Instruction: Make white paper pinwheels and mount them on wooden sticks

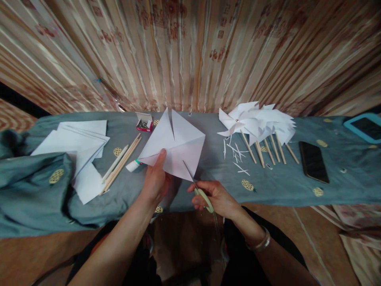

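A square of white paper (184, 145) is held up over the cloth by my left hand (157, 174), thumb on top and fingers underneath. One slit runs from its far corner toward the middle, and crease lines cross the sheet. My right hand (212, 196) grips scissors (205, 198) by their pale green handles. Their blades lie at the sheet's near corner, pointing toward its middle. Beneath the paper's left side, a white glue stick (133, 165) with a green band partly shows.
White paper pinwheels (258, 119) on sticks lie right of centre, beside paper scraps (235, 151). Further right are a phone (313, 161) and a blue-framed tablet (364, 126). Paper sheets (83, 145), wooden sticks (120, 163) and a red box of pins (144, 124) lie left. A curtain (190, 59) hangs behind.
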{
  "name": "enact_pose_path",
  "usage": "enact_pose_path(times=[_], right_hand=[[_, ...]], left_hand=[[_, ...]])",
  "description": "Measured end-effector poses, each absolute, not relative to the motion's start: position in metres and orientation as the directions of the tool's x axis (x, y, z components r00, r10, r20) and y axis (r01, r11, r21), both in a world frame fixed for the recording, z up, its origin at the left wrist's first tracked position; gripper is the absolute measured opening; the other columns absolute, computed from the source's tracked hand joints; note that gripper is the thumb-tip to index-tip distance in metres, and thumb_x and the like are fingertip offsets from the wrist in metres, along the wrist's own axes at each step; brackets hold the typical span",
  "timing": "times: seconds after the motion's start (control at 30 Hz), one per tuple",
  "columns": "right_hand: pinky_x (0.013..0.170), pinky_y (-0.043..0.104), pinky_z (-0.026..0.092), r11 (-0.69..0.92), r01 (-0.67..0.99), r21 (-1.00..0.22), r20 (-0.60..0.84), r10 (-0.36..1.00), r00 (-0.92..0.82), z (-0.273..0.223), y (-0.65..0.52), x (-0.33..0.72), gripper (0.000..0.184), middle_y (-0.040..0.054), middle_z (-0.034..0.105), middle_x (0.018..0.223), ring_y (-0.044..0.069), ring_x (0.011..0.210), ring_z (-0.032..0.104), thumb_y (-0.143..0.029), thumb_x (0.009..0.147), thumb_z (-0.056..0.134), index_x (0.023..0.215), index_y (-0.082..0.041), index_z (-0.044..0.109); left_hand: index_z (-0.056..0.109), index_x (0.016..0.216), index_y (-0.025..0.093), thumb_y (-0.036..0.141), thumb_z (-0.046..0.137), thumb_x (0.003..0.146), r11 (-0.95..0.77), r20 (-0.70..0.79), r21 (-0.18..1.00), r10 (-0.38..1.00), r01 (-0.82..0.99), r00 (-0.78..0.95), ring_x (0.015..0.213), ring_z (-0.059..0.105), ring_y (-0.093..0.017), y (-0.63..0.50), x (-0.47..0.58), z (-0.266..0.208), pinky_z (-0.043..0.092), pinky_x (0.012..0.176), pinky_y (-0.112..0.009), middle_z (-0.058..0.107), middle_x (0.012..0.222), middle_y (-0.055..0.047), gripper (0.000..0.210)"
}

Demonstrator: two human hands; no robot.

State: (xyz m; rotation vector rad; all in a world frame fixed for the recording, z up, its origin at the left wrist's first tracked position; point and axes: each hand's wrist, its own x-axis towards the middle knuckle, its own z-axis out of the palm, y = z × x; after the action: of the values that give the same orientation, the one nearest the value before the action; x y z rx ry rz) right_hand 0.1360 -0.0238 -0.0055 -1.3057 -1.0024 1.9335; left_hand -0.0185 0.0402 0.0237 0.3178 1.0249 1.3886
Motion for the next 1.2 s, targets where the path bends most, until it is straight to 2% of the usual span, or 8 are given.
enact_pose_path(times=[0.2,0.43,0.67,0.87,1.07,1.2], right_hand=[[0.045,0.019,0.043,-0.542,-0.057,-0.838,-0.497,0.803,-0.328,-0.002,-0.0231,0.1354,0.044,-0.0045,0.063,0.056,0.006,0.046,0.056,-0.041,0.055,0.086,0.084,-0.016,0.065],[0.05,0.02,0.046,-0.511,-0.028,-0.859,-0.474,0.814,-0.334,-0.0045,-0.0231,0.1366,0.048,-0.0036,0.063,0.059,0.008,0.052,0.058,-0.047,0.058,0.084,0.09,-0.016,0.068],[0.05,0.021,0.046,-0.527,-0.044,-0.849,-0.488,0.813,-0.319,-0.0063,-0.0226,0.1366,0.047,-0.0025,0.064,0.06,0.01,0.053,0.059,-0.044,0.055,0.086,0.088,-0.015,0.068],[0.047,0.02,0.045,-0.552,-0.075,-0.831,-0.509,0.807,-0.3,-0.0024,-0.0213,0.1344,0.044,-0.0037,0.064,0.056,0.008,0.049,0.057,-0.04,0.052,0.087,0.083,-0.015,0.068],[0.044,0.019,0.043,-0.568,-0.102,-0.817,-0.521,0.802,-0.292,-0.0011,-0.0215,0.1321,0.042,-0.0041,0.063,0.054,0.007,0.045,0.055,-0.038,0.051,0.088,0.079,-0.015,0.066],[0.045,0.02,0.043,-0.564,-0.102,-0.82,-0.516,0.804,-0.297,-0.0018,-0.0213,0.1313,0.043,-0.0045,0.063,0.054,0.008,0.044,0.055,-0.04,0.052,0.087,0.081,-0.015,0.065]], left_hand=[[0.067,0.098,0.019,0.017,0.057,0.089,0.237,-0.434,0.732,0.885,-0.638,-0.17,0.068,0.066,-0.012,0.0407,-0.0189,0.0257,0.056,0.066,-0.021,0.072,0.089,-0.002,0.014],[0.065,0.103,0.016,0.018,0.059,0.088,0.279,-0.447,0.74,0.884,-0.612,-0.136,0.076,0.068,-0.015,0.0352,-0.0132,0.0248,0.056,0.072,-0.023,0.072,0.084,-0.004,0.017],[0.064,0.11,0.017,0.017,0.057,0.089,0.283,-0.448,0.75,0.882,-0.599,-0.144,0.071,0.067,-0.013,0.0337,-0.0119,0.0252,0.055,0.069,-0.021,0.072,0.091,-0.004,0.022],[0.064,0.109,0.018,0.018,0.057,0.089,0.278,-0.441,0.743,0.888,-0.609,-0.131,0.065,0.065,-0.011,0.0339,-0.0132,0.0237,0.054,0.062,-0.019,0.072,0.09,-0.002,0.021],[0.065,0.106,0.018,0.016,0.055,0.089,0.294,-0.468,0.728,0.873,-0.619,-0.135,0.069,0.066,-0.012,0.0341,-0.0138,0.0255,0.055,0.067,-0.021,0.072,0.086,-0.002,0.019],[0.065,0.102,0.018,0.017,0.056,0.089,0.29,-0.462,0.733,0.876,-0.615,-0.137,0.067,0.066,-0.012,0.0345,-0.0137,0.0252,0.054,0.064,-0.02,0.072,0.086,-0.002,0.016]])
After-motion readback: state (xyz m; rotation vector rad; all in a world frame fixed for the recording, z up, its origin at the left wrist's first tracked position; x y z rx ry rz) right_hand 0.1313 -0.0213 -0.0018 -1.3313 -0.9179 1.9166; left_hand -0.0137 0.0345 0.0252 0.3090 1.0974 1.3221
